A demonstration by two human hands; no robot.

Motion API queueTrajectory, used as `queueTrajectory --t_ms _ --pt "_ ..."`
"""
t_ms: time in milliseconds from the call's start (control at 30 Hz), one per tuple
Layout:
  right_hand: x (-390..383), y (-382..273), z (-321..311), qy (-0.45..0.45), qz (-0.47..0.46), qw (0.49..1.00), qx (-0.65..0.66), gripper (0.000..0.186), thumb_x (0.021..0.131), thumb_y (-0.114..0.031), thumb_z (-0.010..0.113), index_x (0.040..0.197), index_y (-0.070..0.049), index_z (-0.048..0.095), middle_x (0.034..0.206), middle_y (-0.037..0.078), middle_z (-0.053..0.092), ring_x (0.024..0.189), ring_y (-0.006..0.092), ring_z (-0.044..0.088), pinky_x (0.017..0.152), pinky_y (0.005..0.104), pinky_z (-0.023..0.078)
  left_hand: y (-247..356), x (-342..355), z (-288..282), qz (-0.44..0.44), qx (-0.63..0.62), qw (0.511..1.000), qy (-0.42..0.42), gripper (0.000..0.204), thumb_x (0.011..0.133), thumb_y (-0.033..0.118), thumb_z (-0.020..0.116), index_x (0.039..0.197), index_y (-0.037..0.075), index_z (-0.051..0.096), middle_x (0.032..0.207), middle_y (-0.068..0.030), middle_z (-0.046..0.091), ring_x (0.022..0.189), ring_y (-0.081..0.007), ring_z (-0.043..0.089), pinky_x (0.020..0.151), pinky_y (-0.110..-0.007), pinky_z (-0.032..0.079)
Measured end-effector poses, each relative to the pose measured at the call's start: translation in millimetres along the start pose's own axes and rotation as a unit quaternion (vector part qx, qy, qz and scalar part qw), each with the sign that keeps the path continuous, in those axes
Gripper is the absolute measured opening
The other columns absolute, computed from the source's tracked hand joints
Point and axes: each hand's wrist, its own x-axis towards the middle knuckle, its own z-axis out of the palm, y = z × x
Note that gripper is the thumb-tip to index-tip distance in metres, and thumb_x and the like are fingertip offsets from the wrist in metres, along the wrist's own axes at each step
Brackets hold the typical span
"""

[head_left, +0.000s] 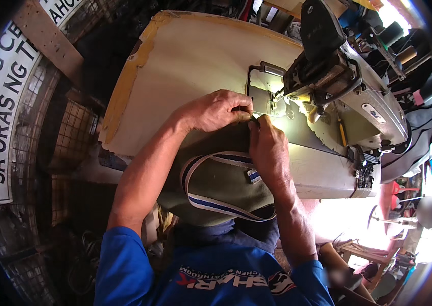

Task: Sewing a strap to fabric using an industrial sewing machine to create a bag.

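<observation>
Dark olive cloth (211, 145) hangs over the table's near edge and down onto my lap. My left hand (221, 109) pinches at its upper edge with thumb and forefinger. Close beside it, my right hand (269, 143) has its fingers closed on the same edge, the fingertips of both hands nearly meeting. A blue, white and tan striped strap (216, 205) curves in a loop over the cloth below my hands. Just beyond them, the lit needle area of a sewing machine (277, 99) has a thin thread near it.
The sewing machine's head (369, 109) fills the right of the worn table (190, 56). A yellow-handled tool (342, 133) lies under its arm. Thread spools (392, 34) stand at the upper right. Wire mesh (75, 125) and a lettered sign (2, 122) line the left.
</observation>
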Motion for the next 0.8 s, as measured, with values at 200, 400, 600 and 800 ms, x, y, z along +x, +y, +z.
queueTrajectory --t_ms 200,400,600,800 --pt "-37.2 63.3 -36.7 0.146 0.005 0.989 -0.039 0.022 0.092 -0.02 0.069 0.106 -0.005 0.063 0.093 0.014 0.066 0.071 0.0264 0.067 0.064 0.0387 0.056 -2.4 -3.0 -24.6 -0.208 -0.262 0.929 0.157 0.02 0.104 0.022 0.053 0.093 0.006 0.059 0.074 -0.0001 0.059 0.07 -0.0093 0.059 0.063 -0.025 0.05" --pt "-58.9 174.2 -84.6 0.132 0.126 0.941 -0.286 0.035 0.095 -0.025 0.063 0.121 -0.001 0.064 0.104 0.02 0.061 0.097 0.0377 0.059 0.086 0.0481 0.047 -11.2 -3.9 -65.9 -0.139 -0.286 0.777 0.544 0.016 0.099 0.019 0.057 0.092 0.004 0.056 0.079 -0.0072 0.059 0.069 -0.0185 0.061 0.063 -0.032 0.05" --pt "-77.8 126.8 -72.5 0.207 -0.017 0.97 -0.127 0.039 0.09 -0.017 0.07 0.125 -0.004 0.062 0.106 0.018 0.061 0.1 0.0349 0.058 0.09 0.0443 0.046 29.1 -90.0 -118.7 -0.038 -0.069 0.759 0.646 0.02 0.097 0.018 0.061 0.102 -0.001 0.057 0.096 -0.0124 0.064 0.087 -0.0208 0.066 0.08 -0.034 0.055" --pt "-113.6 41.7 -53.8 0.014 -0.03 0.999 -0.036 0.051 0.081 -0.024 0.079 0.126 -0.007 0.062 0.102 0.013 0.061 0.097 0.0314 0.057 0.09 0.0448 0.045 66.9 -255.9 -24.0 -0.287 0.145 0.694 0.645 0.022 0.099 0.023 0.062 0.11 0.006 0.053 0.105 -0.003 0.056 0.1 -0.0132 0.053 0.094 -0.029 0.042"
